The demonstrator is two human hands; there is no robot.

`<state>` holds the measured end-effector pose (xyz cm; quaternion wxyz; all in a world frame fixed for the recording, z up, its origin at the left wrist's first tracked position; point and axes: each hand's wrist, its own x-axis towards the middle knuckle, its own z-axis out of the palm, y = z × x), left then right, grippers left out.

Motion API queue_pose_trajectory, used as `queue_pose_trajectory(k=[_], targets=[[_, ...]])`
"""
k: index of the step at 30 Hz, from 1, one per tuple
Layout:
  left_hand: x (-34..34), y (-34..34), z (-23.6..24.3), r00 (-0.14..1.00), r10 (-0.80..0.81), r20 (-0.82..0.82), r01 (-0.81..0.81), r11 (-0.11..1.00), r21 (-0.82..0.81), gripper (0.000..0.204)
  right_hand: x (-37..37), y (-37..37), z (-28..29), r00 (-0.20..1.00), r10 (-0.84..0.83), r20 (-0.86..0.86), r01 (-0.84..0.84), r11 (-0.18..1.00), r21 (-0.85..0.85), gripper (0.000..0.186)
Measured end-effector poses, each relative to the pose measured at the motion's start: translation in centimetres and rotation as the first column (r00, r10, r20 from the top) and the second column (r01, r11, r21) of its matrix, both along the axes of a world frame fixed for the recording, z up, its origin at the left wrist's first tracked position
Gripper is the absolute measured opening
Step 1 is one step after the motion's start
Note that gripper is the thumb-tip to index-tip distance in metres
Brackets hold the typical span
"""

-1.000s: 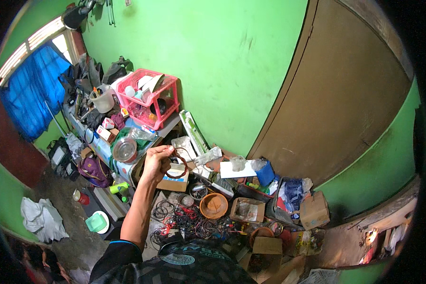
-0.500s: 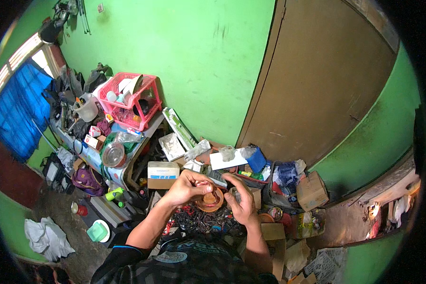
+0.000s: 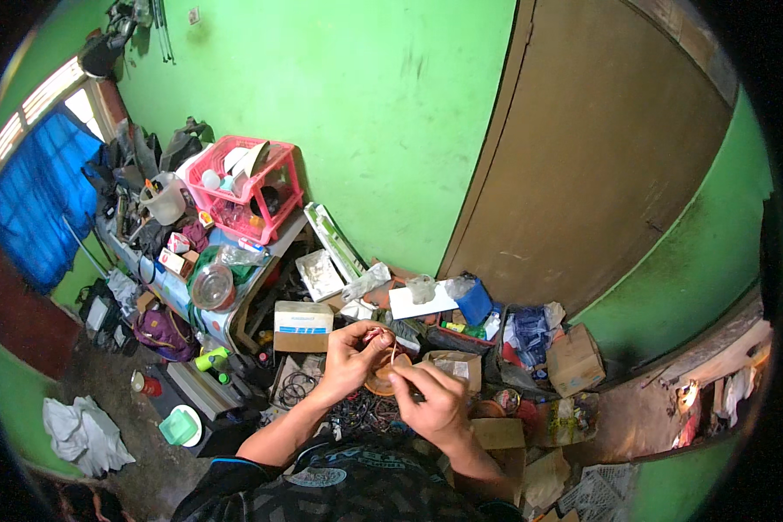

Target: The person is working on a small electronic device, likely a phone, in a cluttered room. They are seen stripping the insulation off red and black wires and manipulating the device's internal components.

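Clearly the thin wire (image 3: 391, 351) is light and limp, likely to slip, so it is best pinched near its end. Left hand (image 3: 354, 351) pinches it with bent fingers; right hand (image 3: 431, 399) nips it close beside. Both hands meet above the brown bowl (image 3: 383, 381), over the cluttered floor (image 3: 139, 461).

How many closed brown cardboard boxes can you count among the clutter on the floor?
2. One cardboard box lies left of the person's left hand, by the table. The other box sits at the far right, near the brown door. More may be buried.
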<state>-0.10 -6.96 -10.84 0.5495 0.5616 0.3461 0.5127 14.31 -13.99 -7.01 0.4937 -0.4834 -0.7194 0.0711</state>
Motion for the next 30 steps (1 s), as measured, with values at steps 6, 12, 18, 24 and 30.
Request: queue_pose_trajectory(k=[6, 12, 18, 24, 30], targets=[[0.2, -1.0, 0.7, 0.994, -0.086, 0.067, 0.088, 0.996, -0.031, 0.014, -0.3, 0.7, -2.1, 0.991, -0.077, -0.107, 0.081, 0.996, 0.032, 0.012], [0.1, -1.2, 0.8, 0.980, -0.196, 0.042, 0.198, 0.977, -0.075, 0.017, 1.0, 1.2, -3.8, 0.958, -0.033, -0.283, 0.046, 0.998, 0.039, 0.029], [-0.2, -1.6, 0.9, 0.965, -0.257, -0.047, 0.254, 0.965, -0.061, 0.015, 1.2, 1.6, -4.9, 0.928, -0.068, -0.367, 0.015, 0.989, -0.146, 0.024], [0.1, -2.0, 1.1, 0.968, -0.201, -0.150, 0.192, 0.979, -0.076, 0.014, 0.9, 1.4, -5.2, 0.877, -0.136, -0.461, -0.082, 0.903, -0.421, 0.025], [-0.6, -1.2, 0.3, 0.959, -0.115, -0.259, 0.091, 0.991, -0.101, 0.017, 2.4, 1.4, -5.1, 0.914, 0.019, -0.406, -0.080, 0.988, -0.133, 0.028]])
